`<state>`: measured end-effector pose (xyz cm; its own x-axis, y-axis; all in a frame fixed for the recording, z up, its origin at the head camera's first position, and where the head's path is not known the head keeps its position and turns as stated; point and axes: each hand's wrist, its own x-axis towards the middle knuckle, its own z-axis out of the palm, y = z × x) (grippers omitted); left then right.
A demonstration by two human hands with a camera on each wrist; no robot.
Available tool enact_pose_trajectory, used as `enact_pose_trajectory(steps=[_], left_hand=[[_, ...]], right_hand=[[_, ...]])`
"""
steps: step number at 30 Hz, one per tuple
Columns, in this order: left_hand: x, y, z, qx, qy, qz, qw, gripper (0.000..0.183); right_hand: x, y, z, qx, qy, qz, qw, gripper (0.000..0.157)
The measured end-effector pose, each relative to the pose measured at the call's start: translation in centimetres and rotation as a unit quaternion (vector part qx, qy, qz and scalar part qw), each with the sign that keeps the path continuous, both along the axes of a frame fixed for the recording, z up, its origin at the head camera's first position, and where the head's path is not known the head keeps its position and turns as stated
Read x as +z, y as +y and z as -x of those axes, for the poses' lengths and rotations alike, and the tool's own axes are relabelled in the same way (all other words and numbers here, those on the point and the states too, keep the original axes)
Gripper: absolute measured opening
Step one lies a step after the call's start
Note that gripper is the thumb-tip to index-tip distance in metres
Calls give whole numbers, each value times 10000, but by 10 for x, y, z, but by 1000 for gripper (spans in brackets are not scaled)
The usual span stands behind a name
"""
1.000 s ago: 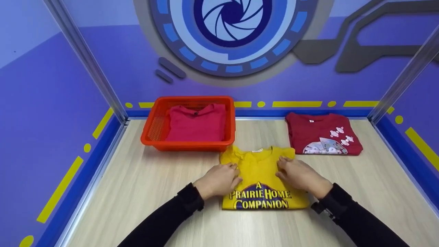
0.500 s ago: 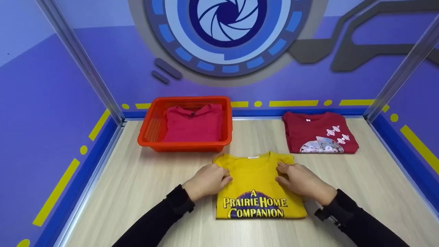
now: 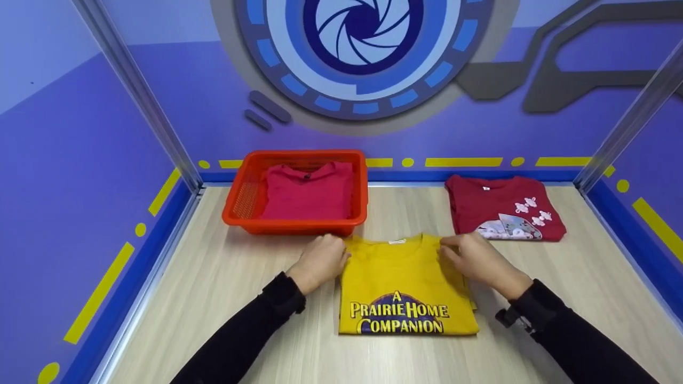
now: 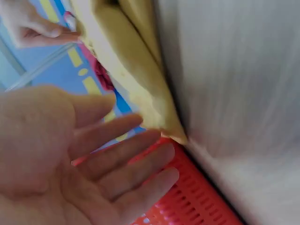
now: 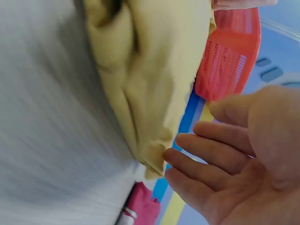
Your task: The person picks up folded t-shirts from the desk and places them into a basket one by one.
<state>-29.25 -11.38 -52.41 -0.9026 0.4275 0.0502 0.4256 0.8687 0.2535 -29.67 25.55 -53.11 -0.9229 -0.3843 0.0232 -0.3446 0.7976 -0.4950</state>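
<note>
A folded yellow T-shirt (image 3: 400, 272) with "A Prairie Home Companion" printed on it lies flat on the table, collar toward the back wall. My left hand (image 3: 320, 261) is at its upper left edge, fingertips right by the shoulder. On the opposite side my right hand (image 3: 483, 264) has its fingertips at the upper right edge. In the left wrist view, the left hand's fingers (image 4: 136, 168) extend loosely beside the yellow cloth (image 4: 131, 65). The right wrist view has the right hand's fingers (image 5: 206, 150) reaching toward the T-shirt's corner (image 5: 157, 159), palm visible.
An orange-red basket (image 3: 293, 228) stands at the back left, close behind the T-shirt, with a folded pink shirt (image 3: 309, 194) inside. A folded dark red shirt (image 3: 501, 200) lies at the back right. Blue-purple panels (image 3: 176, 106) wall the wooden table (image 3: 256, 298) in.
The T-shirt has shifted slightly toward me, away from the basket, and its collar and shoulders lie smoother. Both hands have moved from its front out to its side edges.
</note>
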Motion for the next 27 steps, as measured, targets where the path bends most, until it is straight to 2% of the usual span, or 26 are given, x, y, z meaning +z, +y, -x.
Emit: enact_pose_trajectory(steps=[4,9,15,22,27], left_hand=[[-5,2,12,225,294,-10,9993,20],[-13,11,16,296,177,55,9994,21],[-18,18,17,380,266,389,9982,23],[-17,20,20,212,165,381,9989,21],[-17,19,23,49,39,206,9998,17]], right_hand=[[5,-4,13,45,297,-125,9995,24],[0,-11,25,114,343,-504,9981,22],[-9,-16,32,220,55,-1018,9945,23],[-8,-13,33,170,-206,-1009,9945,30],[-5,-11,33,70,-514,-933,9943,28]])
